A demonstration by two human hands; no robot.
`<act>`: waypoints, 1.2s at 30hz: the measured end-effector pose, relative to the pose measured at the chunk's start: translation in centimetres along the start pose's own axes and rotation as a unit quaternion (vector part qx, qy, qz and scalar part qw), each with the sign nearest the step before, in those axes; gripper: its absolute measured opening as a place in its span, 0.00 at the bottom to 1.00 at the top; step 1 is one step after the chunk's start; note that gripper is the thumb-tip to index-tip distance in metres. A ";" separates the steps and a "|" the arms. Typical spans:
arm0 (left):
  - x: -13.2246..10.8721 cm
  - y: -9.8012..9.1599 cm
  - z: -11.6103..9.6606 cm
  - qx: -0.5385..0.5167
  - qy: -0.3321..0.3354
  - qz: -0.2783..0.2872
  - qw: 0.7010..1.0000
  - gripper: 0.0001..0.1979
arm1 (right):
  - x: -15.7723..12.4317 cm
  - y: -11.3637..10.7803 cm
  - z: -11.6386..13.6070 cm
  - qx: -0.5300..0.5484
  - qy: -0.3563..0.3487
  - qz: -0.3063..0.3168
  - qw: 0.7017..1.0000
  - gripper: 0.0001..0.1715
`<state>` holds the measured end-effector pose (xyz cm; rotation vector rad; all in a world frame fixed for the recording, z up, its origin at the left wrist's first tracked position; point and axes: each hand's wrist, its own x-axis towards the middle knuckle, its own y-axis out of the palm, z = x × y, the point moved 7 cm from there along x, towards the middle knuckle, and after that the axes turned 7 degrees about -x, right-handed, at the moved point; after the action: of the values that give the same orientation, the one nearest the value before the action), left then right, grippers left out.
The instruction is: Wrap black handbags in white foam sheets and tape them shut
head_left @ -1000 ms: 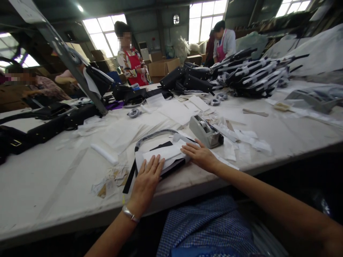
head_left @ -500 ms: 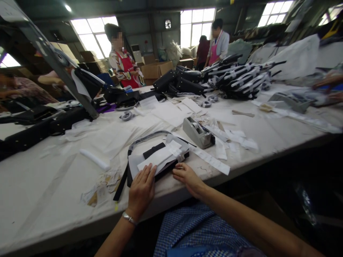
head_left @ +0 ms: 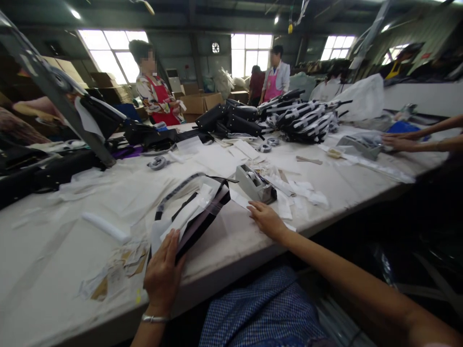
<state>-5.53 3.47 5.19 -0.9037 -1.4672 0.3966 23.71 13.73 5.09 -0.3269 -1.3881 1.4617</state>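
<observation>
A black handbag (head_left: 202, 225), partly covered with white paper and clear tape, is tilted up off the table at its near side. Its wrapped handle (head_left: 173, 193) arches behind it. My left hand (head_left: 164, 270) grips the bag's near left end, fingers over the white paper and thumb hidden underneath. To the right of the bag, my right hand (head_left: 268, 221) is stretched out, fingers apart, with the fingertips at a white strip (head_left: 239, 198). Whether they touch it is unclear. Just beyond that hand stands a grey tape dispenser (head_left: 253, 185).
Paper scraps (head_left: 117, 270) and a white roll (head_left: 105, 227) lie to the left. Loose tape rolls (head_left: 156, 163) and white sheets (head_left: 213, 156) are farther back. Black bags (head_left: 231, 120) are piled behind. A co-worker's hands (head_left: 401, 141) are at the far right.
The bag has gone from lying flat to tilted, with my left hand now gripping its end. My right hand has left the bag's edge and moved right to the white strip. The view has shifted.
</observation>
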 end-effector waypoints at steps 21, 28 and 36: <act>-0.1 -0.2 0.5 -0.023 -0.046 -0.024 0.998 0.36 | 2.4 -3.0 -3.4 -0.147 0.091 0.118 0.978 0.15; -0.1 -0.4 0.7 -0.014 -0.064 -0.028 0.997 0.37 | 1.1 -1.3 4.5 0.115 -0.006 0.245 0.963 0.14; 0.1 -0.7 0.7 -0.023 -0.067 -0.044 0.997 0.37 | 0.4 7.0 6.0 0.088 -0.004 0.167 0.982 0.46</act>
<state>-6.34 3.30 5.63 -0.8583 -1.6388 0.3660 15.58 12.20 1.01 -0.4586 -1.2399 1.8494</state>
